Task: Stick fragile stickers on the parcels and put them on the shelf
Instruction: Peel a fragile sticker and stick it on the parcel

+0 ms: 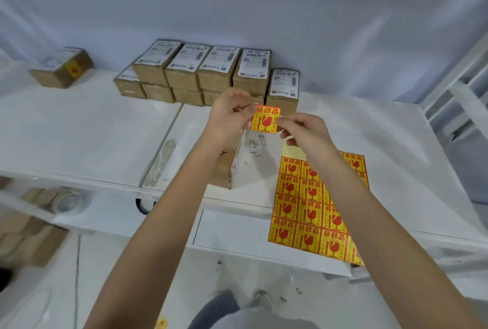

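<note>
Grip: both my hands, left hand (228, 115) and right hand (303, 132), pinch one yellow-and-red square fragile sticker (265, 119) by its edges
Sticker spot: held just above the white-labelled brown cardboard parcel (253, 159) on the white table (79, 130)
Sheet: yellow sticker sheet (311, 207) right beside it

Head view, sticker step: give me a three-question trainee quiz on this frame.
1. True or false: the left hand and right hand both pinch one fragile sticker.
2. The sticker sheet lies: A) right of the nearest parcel; B) left of it; C) on the stacked parcels.
3. Fill in: the lone parcel at far left already bears a ____.

Key: 1 true; 2 A; 3 sticker.
</note>
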Tool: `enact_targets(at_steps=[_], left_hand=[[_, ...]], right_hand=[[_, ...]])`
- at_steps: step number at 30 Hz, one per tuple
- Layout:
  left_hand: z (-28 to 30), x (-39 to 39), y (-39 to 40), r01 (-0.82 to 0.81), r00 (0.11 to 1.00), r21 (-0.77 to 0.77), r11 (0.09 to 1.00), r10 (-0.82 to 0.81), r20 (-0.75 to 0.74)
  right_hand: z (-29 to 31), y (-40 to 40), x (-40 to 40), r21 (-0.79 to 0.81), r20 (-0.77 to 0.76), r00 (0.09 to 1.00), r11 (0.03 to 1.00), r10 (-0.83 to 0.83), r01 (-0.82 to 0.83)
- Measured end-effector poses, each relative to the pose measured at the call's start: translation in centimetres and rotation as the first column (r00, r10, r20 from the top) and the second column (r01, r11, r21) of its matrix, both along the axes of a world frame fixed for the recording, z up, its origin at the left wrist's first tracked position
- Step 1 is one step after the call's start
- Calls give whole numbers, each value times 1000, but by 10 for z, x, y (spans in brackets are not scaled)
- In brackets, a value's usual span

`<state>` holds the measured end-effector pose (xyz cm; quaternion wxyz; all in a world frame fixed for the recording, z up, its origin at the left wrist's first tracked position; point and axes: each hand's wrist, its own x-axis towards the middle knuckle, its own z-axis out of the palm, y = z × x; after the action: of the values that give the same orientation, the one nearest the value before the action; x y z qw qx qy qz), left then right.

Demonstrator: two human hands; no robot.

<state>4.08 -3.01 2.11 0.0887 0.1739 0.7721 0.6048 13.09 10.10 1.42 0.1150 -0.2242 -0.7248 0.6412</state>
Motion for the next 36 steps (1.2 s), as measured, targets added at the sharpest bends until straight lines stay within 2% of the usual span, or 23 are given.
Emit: enact_targets(at_steps=[6, 15, 22, 28, 36], left_hand=[[4, -16, -40, 22, 999, -84, 996, -25, -25], [-10, -37, -75, 162, 983, -122, 979, -149, 111], [-22, -36, -85, 208, 973, -121, 971, -192, 130], [-33, -30, -88, 212, 976, -192, 958, -196, 99], [-39, -28, -87, 182, 983, -260, 948, -167, 80]], right_hand=[[9, -35, -17, -57, -17, 1000, 998, -23, 22], [5, -78, -32, -98, 109, 982, 982, -152, 163], [0, -96, -26, -22, 234, 935, 960, -267, 279], [-7, -98, -25, 54, 296, 914, 961, -276, 273], [-6, -99, -24, 69, 346, 907, 970, -241, 232]])
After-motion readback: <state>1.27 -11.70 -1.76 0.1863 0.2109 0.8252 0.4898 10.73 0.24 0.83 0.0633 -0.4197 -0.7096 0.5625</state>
